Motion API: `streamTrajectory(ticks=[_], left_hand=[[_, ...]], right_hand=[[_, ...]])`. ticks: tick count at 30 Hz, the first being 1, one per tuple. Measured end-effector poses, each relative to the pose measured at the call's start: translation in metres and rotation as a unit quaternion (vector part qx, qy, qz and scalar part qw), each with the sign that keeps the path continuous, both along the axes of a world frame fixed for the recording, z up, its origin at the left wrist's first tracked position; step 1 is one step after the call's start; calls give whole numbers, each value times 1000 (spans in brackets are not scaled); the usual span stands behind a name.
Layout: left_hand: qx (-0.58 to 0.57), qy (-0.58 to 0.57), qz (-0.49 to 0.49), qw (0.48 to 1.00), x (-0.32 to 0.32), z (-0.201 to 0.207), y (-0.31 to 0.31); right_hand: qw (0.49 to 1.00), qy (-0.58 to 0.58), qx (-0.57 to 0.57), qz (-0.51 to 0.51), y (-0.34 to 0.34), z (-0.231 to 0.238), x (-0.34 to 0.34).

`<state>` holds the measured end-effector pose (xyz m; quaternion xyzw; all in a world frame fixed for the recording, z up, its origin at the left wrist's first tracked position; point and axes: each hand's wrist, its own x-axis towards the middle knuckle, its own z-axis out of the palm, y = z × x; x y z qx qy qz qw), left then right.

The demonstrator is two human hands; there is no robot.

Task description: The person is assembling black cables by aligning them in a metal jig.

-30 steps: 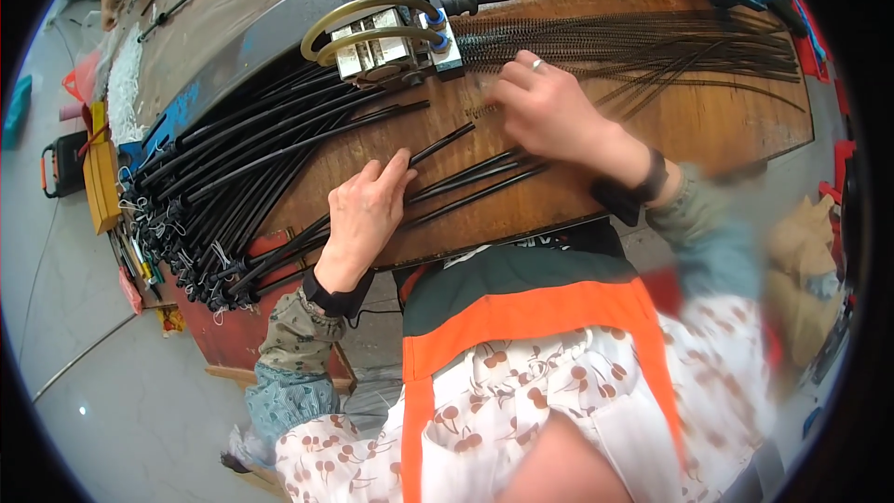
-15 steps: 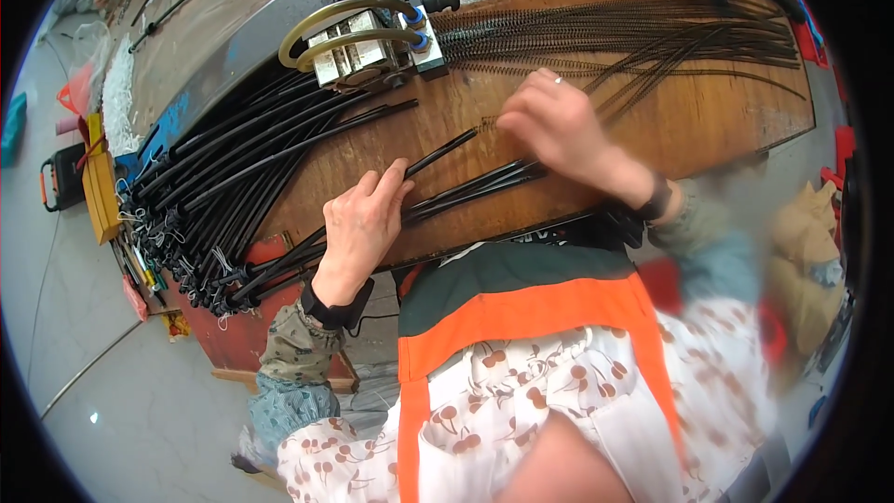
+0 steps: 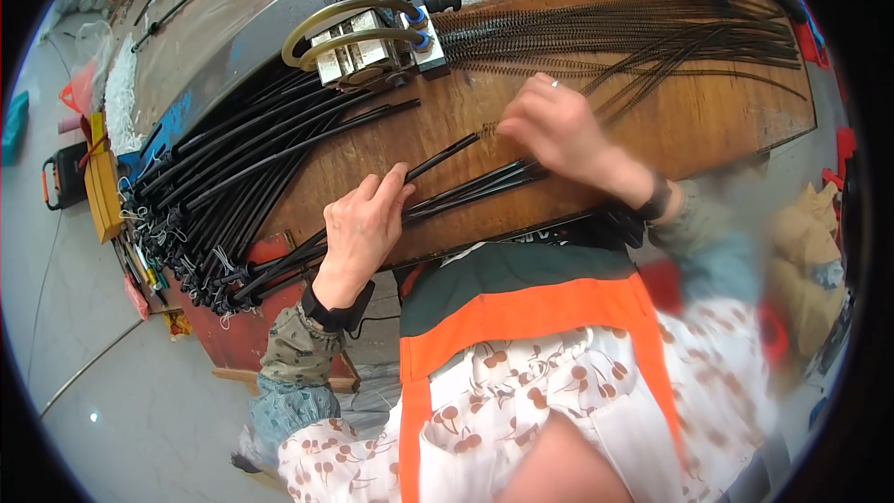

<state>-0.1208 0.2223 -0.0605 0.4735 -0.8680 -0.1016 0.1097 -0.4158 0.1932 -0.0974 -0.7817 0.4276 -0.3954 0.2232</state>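
My left hand (image 3: 363,221) is closed around a thin black tube (image 3: 445,155) that points up to the right over the wooden board. At the tube's end a thin coil spring (image 3: 488,129) runs toward my right hand (image 3: 551,123), whose fingers are pinched on it. How far the spring sits inside the tube is hidden. Below that tube, more black tubes (image 3: 484,184) lie along the board's near edge. To the left spreads a big bundle of black tubes (image 3: 251,144) with knotted, wired ends. Loose long springs (image 3: 605,33) lie at the back right.
A metal clamp block (image 3: 368,51) with two yellowish hoses (image 3: 349,7) stands at the back of the wooden board (image 3: 736,116). At the left are a yellow bar (image 3: 101,182) and a black case (image 3: 63,171). Brown paper-like material (image 3: 803,251) lies at the right.
Almost nothing differs. Both hands keep their hold on the tube and spring, and the whole view has shifted very slightly.
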Motion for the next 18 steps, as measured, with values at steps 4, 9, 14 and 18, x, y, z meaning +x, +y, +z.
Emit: streamTrajectory(ticks=[4,9,14,18], left_hand=[[-4,1,-3,1000,0,0,1],[-5,15,-20,1000,-15,-5,4],[-102,27,21,994,-6,-3,-33],[-138,-137,45,980,32,-13,-65]], right_hand=[[1000,7,-1,10,1,-1,0],[1000,-19,-11,22,-4,8,6],[999,1,-12,33,-6,-6,5],[1000,22,10,5,-6,0,11]])
